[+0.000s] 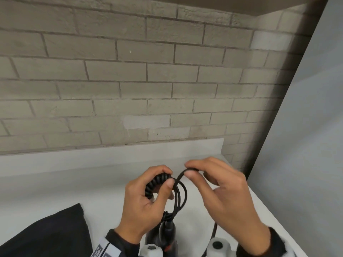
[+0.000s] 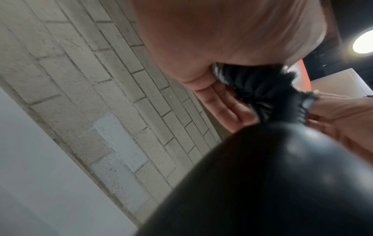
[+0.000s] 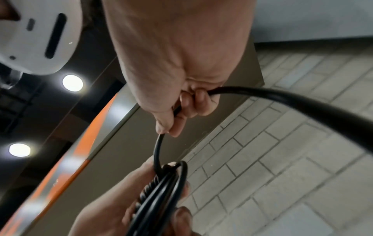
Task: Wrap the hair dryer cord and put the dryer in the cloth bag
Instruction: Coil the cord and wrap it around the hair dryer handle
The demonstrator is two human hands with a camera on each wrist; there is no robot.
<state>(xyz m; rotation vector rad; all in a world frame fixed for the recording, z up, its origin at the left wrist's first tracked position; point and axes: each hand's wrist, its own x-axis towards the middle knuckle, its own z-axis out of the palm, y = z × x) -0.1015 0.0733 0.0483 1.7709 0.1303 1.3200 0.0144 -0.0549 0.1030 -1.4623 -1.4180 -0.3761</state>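
My left hand (image 1: pixel 168 178) grips a bundle of the black dryer cord (image 1: pixel 157 182): a spiral section and a few smooth loops (image 1: pixel 181 197) that hang below the thumb. The black hair dryer (image 1: pixel 164 236) hangs under that hand, above the counter, and its dark body fills the left wrist view (image 2: pixel 262 183). My right hand (image 1: pixel 189 169) pinches the free length of cord between thumb and fingers just right of the bundle. In the right wrist view the cord (image 3: pixel 282 99) passes through the right hand (image 3: pixel 167 127) and curves down to the loops (image 3: pixel 161 191). The black cloth bag (image 1: pixel 46 232) lies at lower left.
Both hands work over a white counter (image 1: pixel 92 182) with a low upstand, in front of a grey brick wall (image 1: pixel 130 80). A pale panel (image 1: pixel 306 145) closes the right side. The counter's right edge runs diagonally under my right forearm.
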